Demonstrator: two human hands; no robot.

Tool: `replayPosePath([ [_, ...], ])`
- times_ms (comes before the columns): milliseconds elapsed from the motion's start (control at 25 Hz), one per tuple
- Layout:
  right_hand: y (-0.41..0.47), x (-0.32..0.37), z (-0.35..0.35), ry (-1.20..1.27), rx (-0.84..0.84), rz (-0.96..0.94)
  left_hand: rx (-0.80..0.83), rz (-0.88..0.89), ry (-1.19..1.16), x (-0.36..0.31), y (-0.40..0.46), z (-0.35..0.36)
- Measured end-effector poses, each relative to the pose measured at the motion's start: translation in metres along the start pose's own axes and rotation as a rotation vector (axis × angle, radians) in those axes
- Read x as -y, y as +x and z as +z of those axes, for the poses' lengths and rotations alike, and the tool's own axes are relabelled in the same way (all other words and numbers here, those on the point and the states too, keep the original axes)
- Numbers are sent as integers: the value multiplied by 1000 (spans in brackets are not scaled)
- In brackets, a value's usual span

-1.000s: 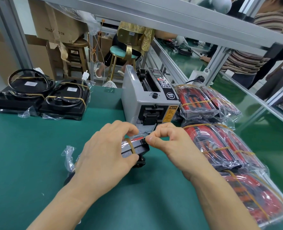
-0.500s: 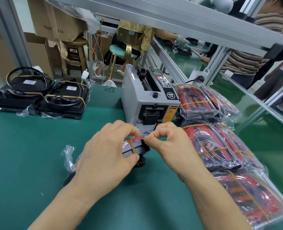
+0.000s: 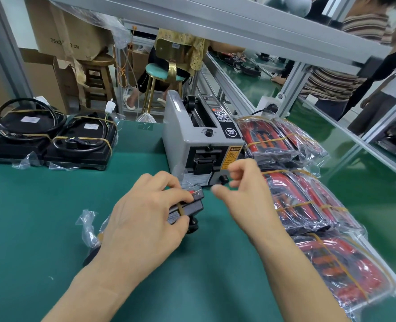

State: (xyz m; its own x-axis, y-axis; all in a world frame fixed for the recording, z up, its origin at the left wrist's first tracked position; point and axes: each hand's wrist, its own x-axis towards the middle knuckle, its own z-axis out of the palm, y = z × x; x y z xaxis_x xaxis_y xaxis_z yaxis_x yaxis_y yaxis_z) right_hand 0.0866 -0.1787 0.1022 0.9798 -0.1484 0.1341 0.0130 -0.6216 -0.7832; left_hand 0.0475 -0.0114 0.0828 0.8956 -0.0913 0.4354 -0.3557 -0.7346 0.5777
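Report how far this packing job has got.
Done: a row of bagged red packs, banded, lies along the right edge of the bench. In hand: the left hand grips a small black bundle with a rubber band round it, while the right hand hovers, holding nothing visible, by the tape machine. Left: probably taping this bundle shut; the two black units at the back left may wait too.

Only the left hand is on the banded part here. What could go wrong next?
1. Only the left hand grips the small black plastic-bagged part; its yellow rubber band might slip off.
2. The right hand hovers by the cutter slot of the grey tape dispenser; fingers could stray too close.
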Motion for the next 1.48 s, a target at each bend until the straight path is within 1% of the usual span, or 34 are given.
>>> replayPosePath([
  [80, -4, -6, 3, 212, -15, 46, -14, 0, -16, 1, -1, 0],
  [200, -12, -12, 27, 252, 143, 36, -27, 17, 19, 1, 0, 1],
  [240, -13, -13, 35, 307, 158, 50, -18, 43, 45, 3, 0, 0],
  [320, -9, -21, 43, 417, 108, 58, 31, 125, 116, 6, -1, -3],
  [360, -7, -26, 44, 444, 70, 88, 69, 166, 169, 6, -2, -3],
  [400, -6, -32, 43, 470, 66, 135, 98, 195, 229, 7, -4, -2],
  [440, -7, -39, 42, 503, 112, 177, 104, 212, 277, 8, -4, -2],
  [480, -8, -45, 41, 544, 206, 207, 90, 224, 300, 11, -3, -3],
  [520, -11, -50, 39, 579, 319, 222, 63, 236, 260, 16, -3, -5],
  [560, -13, -54, 34, 603, 418, 201, 38, 224, 114, 22, -4, -9],
  [680, -6, -47, 7, 650, 634, 1, 30, 40, -677, 34, -7, -16],
  [720, -3, -39, -2, 653, 673, -70, 14, 6, -865, 35, -11, -12],
  [760, 1, -30, -10, 635, 689, -129, -20, -29, -984, 35, -16, -6],
  [840, 5, -12, -19, 550, 664, -212, -67, -102, -1076, 35, -23, 2],
  [960, 7, -1, -18, 498, 631, -256, -24, -133, -1093, 40, -16, -9],
  [1080, 6, 5, -17, 524, 714, -276, -3, -177, -1041, 33, -3, -24],
  [1120, 8, 7, -17, 513, 735, -303, -12, -189, -1023, 28, 0, -26],
  [1200, 12, 14, -15, 505, 738, -350, -80, -191, -1030, 19, 2, -24],
  [1320, 18, 24, -8, 508, 608, -379, -196, -186, -1016, 15, -2, -21],
  [1400, 21, 30, -2, 461, 528, -388, -200, -155, -951, 16, -4, -21],
  [1480, 23, 38, 3, 414, 527, -313, -145, -67, -825, 16, -3, -25],
])
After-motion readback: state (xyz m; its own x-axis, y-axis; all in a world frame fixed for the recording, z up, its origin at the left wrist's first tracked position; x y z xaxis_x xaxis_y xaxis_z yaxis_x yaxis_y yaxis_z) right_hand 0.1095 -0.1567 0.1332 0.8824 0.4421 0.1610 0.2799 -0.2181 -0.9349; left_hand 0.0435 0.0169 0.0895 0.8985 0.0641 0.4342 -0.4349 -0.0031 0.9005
